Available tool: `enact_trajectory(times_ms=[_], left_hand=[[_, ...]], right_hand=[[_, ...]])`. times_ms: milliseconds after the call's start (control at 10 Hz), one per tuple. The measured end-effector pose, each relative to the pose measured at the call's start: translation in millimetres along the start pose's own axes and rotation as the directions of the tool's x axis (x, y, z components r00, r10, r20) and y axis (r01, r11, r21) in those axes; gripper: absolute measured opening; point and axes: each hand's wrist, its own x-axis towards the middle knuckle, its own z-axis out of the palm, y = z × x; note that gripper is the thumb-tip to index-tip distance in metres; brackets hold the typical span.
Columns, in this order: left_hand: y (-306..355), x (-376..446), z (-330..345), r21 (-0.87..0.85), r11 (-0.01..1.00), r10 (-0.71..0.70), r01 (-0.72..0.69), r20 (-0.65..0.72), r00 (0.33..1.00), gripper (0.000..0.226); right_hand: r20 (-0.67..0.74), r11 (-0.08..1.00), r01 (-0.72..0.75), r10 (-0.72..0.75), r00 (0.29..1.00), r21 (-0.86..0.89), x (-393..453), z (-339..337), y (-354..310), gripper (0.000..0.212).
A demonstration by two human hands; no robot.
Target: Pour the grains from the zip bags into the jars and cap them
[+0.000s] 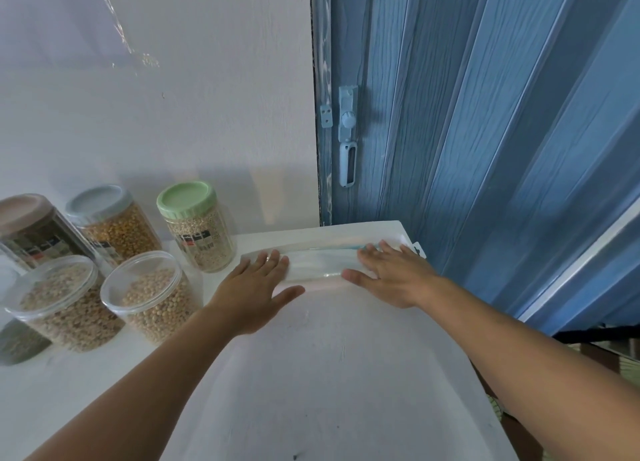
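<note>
my left hand (254, 289) flat, fingers straight, on empty zip bags (322, 263) | my right hand (391, 273) likewise | bags at table (329, 374) far edge, count unclear | jars (152, 294) left, leftmost cut off

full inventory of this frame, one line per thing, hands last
capped jars: three; green lid, grey-blue lid, pinkish lid; back left of the table, by the wall
open jars: two, clear, pale grains and round beige grains; front left, no lids on
dark jar: one, partly visible at left edge
zip bags: flat clear stack, blue strip; far edge of table, count unclear
table: one, white
door: one, blue, folding, with latch; right
wall: white, behind jars
left hand: flat on bags' left end
right hand: flat on bags' right end
</note>
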Motion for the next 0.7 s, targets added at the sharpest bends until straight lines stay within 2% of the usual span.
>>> enact_trajectory(times_ms=[100,200,300,400,500,600,700], left_hand=[[-9.8,13.2,-1.6,0.015,1.0,0.019,-0.019,-0.006,1.0,0.095],[-18.2,25.9,-1.2,0.037,0.999,0.02,-0.019,-0.016,1.0,0.118],[-19.7,37.0,-5.5,0.039,0.999,0.01,-0.01,-0.014,1.0,0.125],[-23.6,47.5,-9.5,0.034,0.999,0.001,-0.001,0.003,1.0,0.113],[-23.9,50.7,-13.5,0.028,1.0,0.007,-0.007,0.021,1.0,0.118],[-25.1,52.4,-13.4,0.029,1.0,0.007,-0.008,0.029,1.0,0.1],[-17.3,44.9,-20.1,0.02,1.0,0.001,0.0,-0.041,0.999,0.077]], right_hand=[[-0.026,0.999,0.003,-0.005,1.0,-0.044,6.7,0.9,1.5,0.104],[-0.035,0.996,0.0,-0.003,0.999,-0.085,18.2,0.0,3.8,0.084],[-0.03,0.996,-0.018,0.016,0.999,-0.09,29.9,-3.5,3.9,0.072],[-0.045,0.996,-0.029,0.026,0.999,-0.088,41.7,-2.7,7.5,0.07],[-0.051,0.996,-0.031,0.027,0.998,-0.079,45.4,-1.7,9.1,0.069],[-0.058,0.997,-0.03,0.026,0.998,-0.068,45.6,-1.5,8.5,0.071],[-0.079,0.999,-0.011,0.008,0.997,-0.047,33.3,-7.6,5.4,0.088]])
